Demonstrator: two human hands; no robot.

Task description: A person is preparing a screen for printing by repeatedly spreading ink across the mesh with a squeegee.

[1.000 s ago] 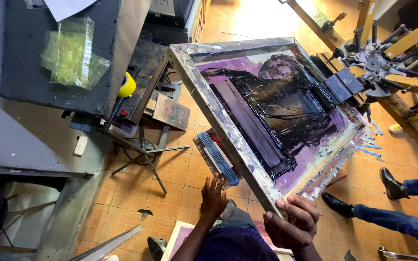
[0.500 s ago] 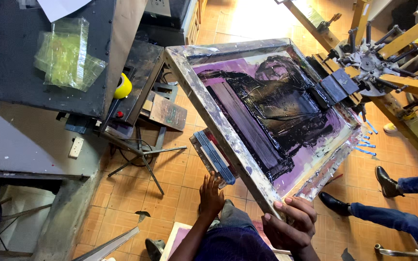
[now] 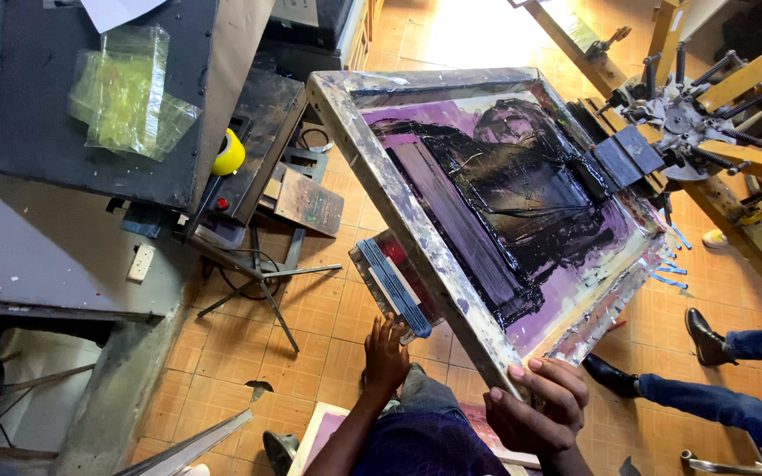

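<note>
1. Compared with a second ago, the screen-printing frame looks much the same in my view, its near corner a little lower, with my right hand still clamped on it.
2. My right hand grips the frame's near corner, fingers curled over the rim.
3. My left hand is raised with fingers loosely spread, fingertips touching a small pad with blue edging just under the frame's left rail; it has no firm hold on anything that I can see.
4. The frame is tilted, its long axis running from my right hand at the near right up to the far left corner.
5. Black ink covers much of the purple mesh (thickest in the middle), and a squeegee lies along the long axis.
6. At the far right, clamps of a wooden press hold the frame's far edge.
7. Another person's legs and black shoes stand at the near right on the orange tiled floor.
</note>
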